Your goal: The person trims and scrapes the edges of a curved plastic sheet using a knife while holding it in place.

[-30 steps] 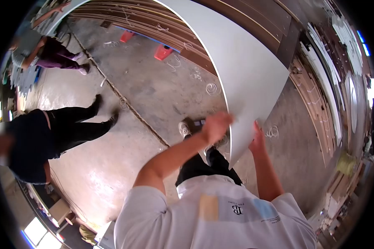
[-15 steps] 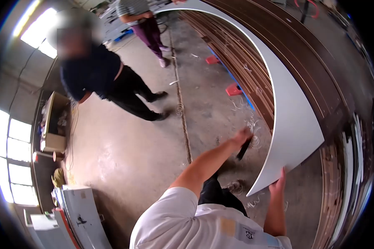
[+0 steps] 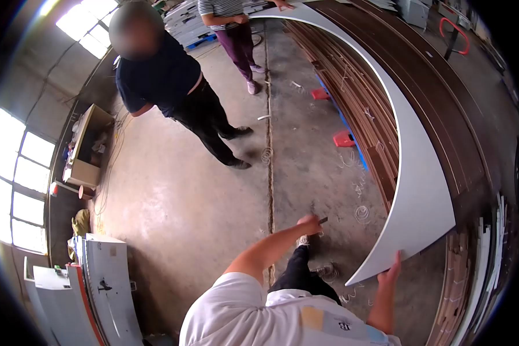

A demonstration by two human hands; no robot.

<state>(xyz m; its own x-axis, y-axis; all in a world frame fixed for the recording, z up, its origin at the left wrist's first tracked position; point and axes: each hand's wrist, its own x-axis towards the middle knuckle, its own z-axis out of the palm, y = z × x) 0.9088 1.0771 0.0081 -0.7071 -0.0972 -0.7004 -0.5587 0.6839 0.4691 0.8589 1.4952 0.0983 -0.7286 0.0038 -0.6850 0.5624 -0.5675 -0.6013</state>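
Observation:
A long white panel (image 3: 421, 213) curves away from me on the right, its near end coming to a pointed corner. My right hand (image 3: 391, 270) grips the near edge of this panel, thumb up against its face. My left hand (image 3: 309, 225) is held out over the floor, apart from the panel, fingers wrapped round a dark, narrow hand tool (image 3: 323, 220). Only the tool's tip shows past the fist, so its kind is unclear. Curly pale shavings (image 3: 362, 214) lie on the floor between my left hand and the panel.
Brown boards (image 3: 357, 98) are stacked beneath the panel, with red supports (image 3: 344, 139) at the side. A person in dark clothes (image 3: 161, 75) stands ahead left. Another person in a striped top (image 3: 220, 8) is at the panel's far end. White cabinets (image 3: 111, 288) stand lower left.
My left hand has swung left, away from the panel's edge, with the dark tool. My right hand stays on the panel. The view has shifted, so surroundings appear farther right.

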